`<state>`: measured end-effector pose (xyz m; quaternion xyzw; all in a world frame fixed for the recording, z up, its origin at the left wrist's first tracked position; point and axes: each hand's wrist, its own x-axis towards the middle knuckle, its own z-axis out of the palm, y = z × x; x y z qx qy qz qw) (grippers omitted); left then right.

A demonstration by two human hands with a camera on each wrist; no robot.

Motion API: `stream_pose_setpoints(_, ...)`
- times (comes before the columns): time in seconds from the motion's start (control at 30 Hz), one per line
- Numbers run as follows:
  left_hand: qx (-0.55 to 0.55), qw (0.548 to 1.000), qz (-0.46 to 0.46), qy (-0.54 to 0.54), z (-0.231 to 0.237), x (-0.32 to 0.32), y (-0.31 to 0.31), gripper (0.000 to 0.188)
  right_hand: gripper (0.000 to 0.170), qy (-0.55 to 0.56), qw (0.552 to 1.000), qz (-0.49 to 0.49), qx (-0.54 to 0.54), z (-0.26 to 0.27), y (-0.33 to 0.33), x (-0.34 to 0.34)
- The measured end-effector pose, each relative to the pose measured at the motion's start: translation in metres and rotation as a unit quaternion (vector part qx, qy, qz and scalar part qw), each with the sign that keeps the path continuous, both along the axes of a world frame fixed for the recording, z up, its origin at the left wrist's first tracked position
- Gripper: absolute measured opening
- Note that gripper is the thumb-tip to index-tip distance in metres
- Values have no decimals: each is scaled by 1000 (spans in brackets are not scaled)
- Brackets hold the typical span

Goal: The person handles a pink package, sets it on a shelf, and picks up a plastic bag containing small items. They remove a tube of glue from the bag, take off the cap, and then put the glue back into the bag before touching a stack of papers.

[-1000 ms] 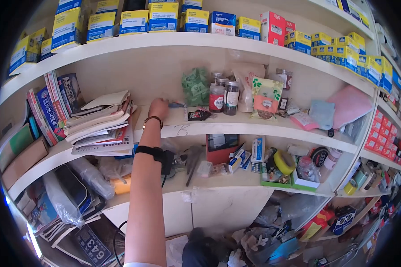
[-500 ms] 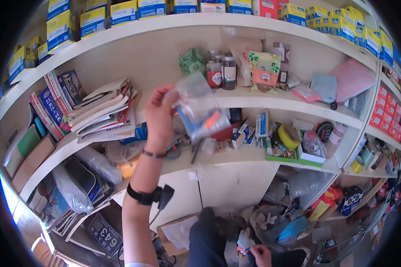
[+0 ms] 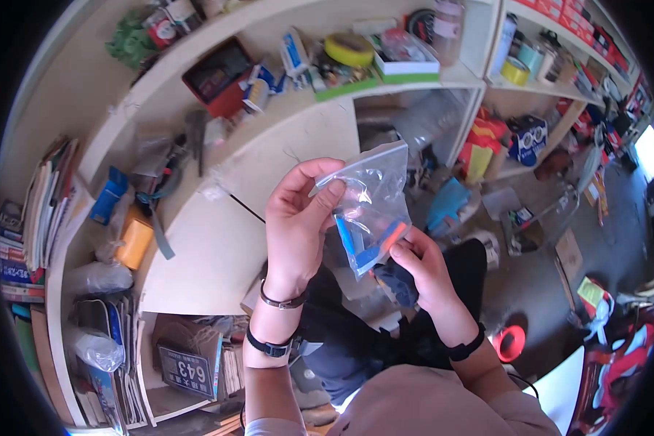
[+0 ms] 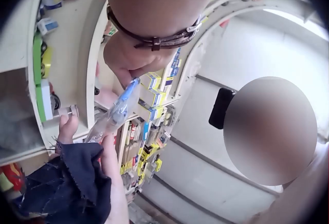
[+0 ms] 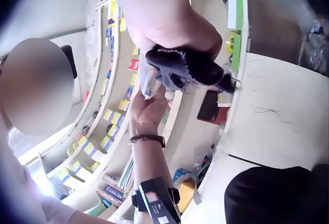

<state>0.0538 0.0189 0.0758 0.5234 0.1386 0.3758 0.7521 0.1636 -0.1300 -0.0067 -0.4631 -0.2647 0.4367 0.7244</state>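
Observation:
A clear zip bag (image 3: pixel 374 192) with blue and orange pieces inside hangs between both hands in the head view. The left hand (image 3: pixel 298 221) pinches its upper left edge between thumb and fingers. At its lower right side, the right hand (image 3: pixel 427 272) pinches the bag with the thumb on top. Dark frayed cloth (image 3: pixel 396 283) is also in the right hand, below the bag. In the left wrist view the bag (image 4: pixel 115 112) shows side-on, with the cloth (image 4: pixel 72 183) beside it. The right wrist view shows the cloth (image 5: pixel 187 70) bunched under the right hand (image 5: pixel 175 26).
Curved white shelves hold a red-framed tablet (image 3: pixel 218 73), yellow tape (image 3: pixel 349 49), an orange pouch (image 3: pixel 134 238) and stacked books (image 3: pixel 47 211). Plastic bags and a blue item (image 3: pixel 449 203) lie low at the right. A red ring (image 3: pixel 509 343) is on the floor.
The left hand has brought the bag from the shelf down in front of the body. The right hand has come up from low down and taken hold of the bag. The view has turned right and downward.

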Motion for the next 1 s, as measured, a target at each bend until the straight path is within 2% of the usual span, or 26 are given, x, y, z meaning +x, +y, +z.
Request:
stream_pose_setpoints(0.13, -87, 996, 14, 2, -30, 11, -25, 31, 18, 27, 998, -59, 3, -3, -30, -2)
stream_pose_setpoints(0.17, -117, 993, -5, 7, -40, 11, -27, 39, 17, -5, 997, -71, 19, -1, -36, -2)
stream_pose_setpoints(0.2, -124, 992, -6, 1, -43, 9, -34, 39, 16, -38, 995, -83, 36, 1, -40, -2)
stream_pose_setpoints(0.27, -285, 953, -95, -49, -46, 3, -46, 40, 15, -86, 989, -117, 25, 3, -46, -1)
stream_pose_setpoints(0.3, -302, 946, -108, -39, -53, -1, -52, 39, 14, -97, 987, -123, 23, 6, -47, -1)
stream_pose_setpoints(0.33, -304, 946, -107, -43, -60, -6, -59, 39, 14, -108, 985, -129, 22, 9, -48, -1)
stream_pose_setpoints(0.4, -165, 982, -86, 13, -70, -15, -70, 35, 13, -116, 986, -121, 5, 4, -54, 1)
stream_pose_setpoints(0.43, -164, 984, -69, 6, -65, -16, -75, 27, 13, -122, 986, -115, -11, 2, -56, 1)
stream_pose_setpoints(0.53, -149, 988, -46, 13, -79, -24, -78, 21, 14, -120, 985, -122, -12, 3, -55, -2)
stream_pose_setpoints(0.73, -101, 994, 2, 43, -71, -25, -84, 22, 15, -154, 983, -102, -14, 4, -56, -3)
stream_pose_setpoints(0.87, -100, 995, -1, 17, -71, -24, -85, 25, 15, -230, 965, -122, -7, 12, -55, -5)
stream_pose_setpoints(1.0, -92, 996, 7, -2, -75, -23, -85, 26, 15, -244, 962, -122, -17, 15, -56, -7)
